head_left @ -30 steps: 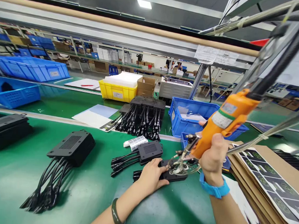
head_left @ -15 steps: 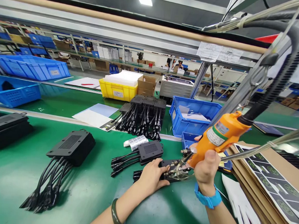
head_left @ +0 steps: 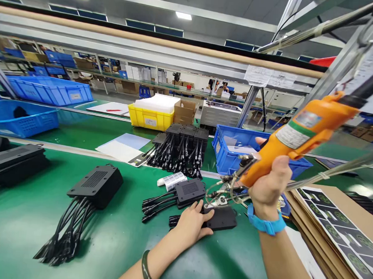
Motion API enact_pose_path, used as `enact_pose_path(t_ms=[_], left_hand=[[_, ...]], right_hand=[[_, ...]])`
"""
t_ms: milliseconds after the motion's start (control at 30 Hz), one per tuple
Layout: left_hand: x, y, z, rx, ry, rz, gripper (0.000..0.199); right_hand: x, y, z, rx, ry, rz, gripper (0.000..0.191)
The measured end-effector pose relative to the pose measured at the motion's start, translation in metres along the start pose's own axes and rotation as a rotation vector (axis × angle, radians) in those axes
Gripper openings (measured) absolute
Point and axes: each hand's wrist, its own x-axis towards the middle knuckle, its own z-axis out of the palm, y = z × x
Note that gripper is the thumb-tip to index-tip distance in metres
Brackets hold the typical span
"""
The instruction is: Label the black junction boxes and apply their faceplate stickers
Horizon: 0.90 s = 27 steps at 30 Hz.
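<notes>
– Doing what with the right hand (head_left: 269,187)?
– Clutching an orange power screwdriver (head_left: 299,131) at 3 o'clock, with the grip wrapped tight around it.
– And with the left hand (head_left: 194,224)?
– Resting a spread grip on a black box (head_left: 225,219) at 5 o'clock on the green table (head_left: 130,249). Can't tell whether touching the screwdriver, tbh.

Two bare hands (head_left: 267,189), one bangle (head_left: 147,270), one blue wristband (head_left: 266,224) and one orange power screwdriver (head_left: 294,134) show. Two black cabled boxes (head_left: 190,193) lie by the left hand (head_left: 192,224).
</notes>
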Motion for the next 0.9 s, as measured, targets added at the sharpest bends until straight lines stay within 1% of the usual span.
enact_pose_path(t_ms=[67, 133, 233, 333, 533, 633, 800, 900], left_hand=[[-0.001, 0.002, -0.004, 0.011, -0.032, -0.014, 0.066], [-0.002, 0.004, -0.007, 0.022, -0.056, -0.024, 0.065], [-0.001, 0.006, -0.009, 0.042, -0.070, -0.041, 0.064], [0.000, 0.007, -0.008, 0.059, -0.075, -0.053, 0.063], [0.000, 0.008, -0.008, 0.062, -0.084, -0.054, 0.062], [0.001, 0.007, -0.006, 0.058, -0.078, -0.060, 0.062], [0.003, 0.007, -0.004, 0.057, -0.082, -0.069, 0.064], [0.003, 0.005, -0.003, 0.044, -0.069, -0.065, 0.064]], right_hand=[[-0.003, 0.010, 0.007, -0.019, -0.036, 0.047, 0.044], [-0.013, 0.025, 0.010, -0.021, -0.066, 0.131, 0.044], [-0.028, 0.045, 0.013, 0.007, -0.107, 0.237, 0.050], [-0.036, 0.054, 0.015, 0.027, -0.147, 0.290, 0.053], [-0.040, 0.055, 0.020, -0.018, -0.161, 0.255, 0.047], [-0.043, 0.057, 0.021, -0.013, -0.161, 0.266, 0.046], [-0.051, 0.061, 0.018, 0.010, -0.169, 0.256, 0.041], [-0.054, 0.058, 0.015, 0.030, -0.177, 0.224, 0.039]])
